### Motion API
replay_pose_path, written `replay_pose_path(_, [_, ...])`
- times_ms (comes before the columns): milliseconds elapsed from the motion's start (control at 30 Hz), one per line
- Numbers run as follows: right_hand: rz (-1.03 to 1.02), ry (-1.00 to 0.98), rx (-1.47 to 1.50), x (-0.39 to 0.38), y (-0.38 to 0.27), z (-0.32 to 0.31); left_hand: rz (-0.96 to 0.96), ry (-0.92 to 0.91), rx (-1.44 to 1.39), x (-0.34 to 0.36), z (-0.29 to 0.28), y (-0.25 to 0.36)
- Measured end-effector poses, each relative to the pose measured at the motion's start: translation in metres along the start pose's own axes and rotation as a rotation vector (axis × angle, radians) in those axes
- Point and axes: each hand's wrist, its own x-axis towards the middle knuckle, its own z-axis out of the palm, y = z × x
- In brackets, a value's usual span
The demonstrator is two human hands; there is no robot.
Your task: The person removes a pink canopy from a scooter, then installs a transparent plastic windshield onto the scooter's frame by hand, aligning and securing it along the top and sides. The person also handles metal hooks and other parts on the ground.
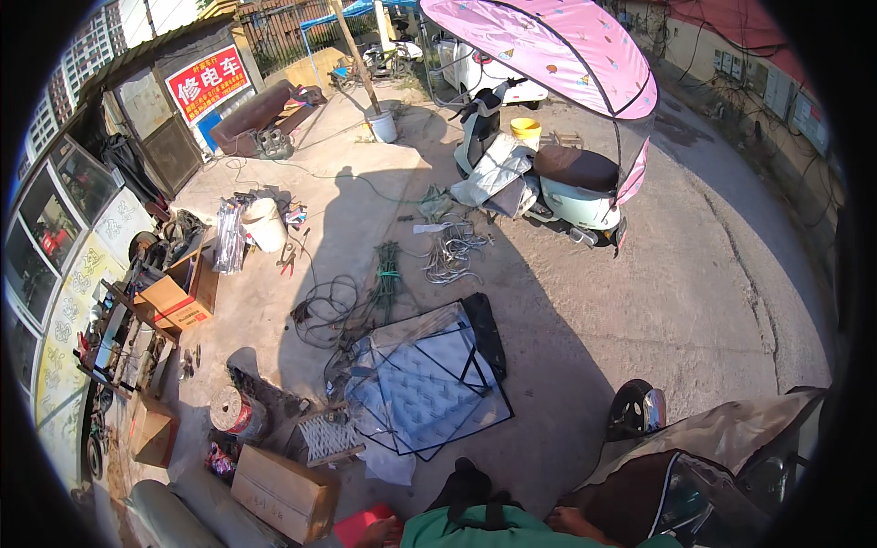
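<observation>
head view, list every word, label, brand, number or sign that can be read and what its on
Red sign, upper left: large white characters, readable but not copied here; smaller yellow lines, partly blurred.
Open cardboard box, left: printing, too small to read.
Large cardboard box, lower left: faint markings, too blurred.
Round roll: any lettering on its red-and-white side, too small.

A pink canopy [565, 44] tops a pale scooter [575, 175] near a yellow bucket [526, 130].

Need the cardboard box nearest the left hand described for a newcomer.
Start at the patterned wall on the left. Move down-right to the left hand and red item; the cardboard box sits just left. Unlike the open box by the wall, its top looks closed.
</observation>
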Motion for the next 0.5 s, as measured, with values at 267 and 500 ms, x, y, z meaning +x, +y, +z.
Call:
replay_pose_path(267, [0.001, 0.895, -0.375, 0.045, -0.177, 0.167, 0.155, -0.010, -0.063, 0.099, 0.020, 0.177])
replay_pose_path(500, [0.052, 0.991, -0.511, 0.077, -0.331, 0.258, 0.219, 0.033, -0.176, 0.173, 0.076, 0.316])
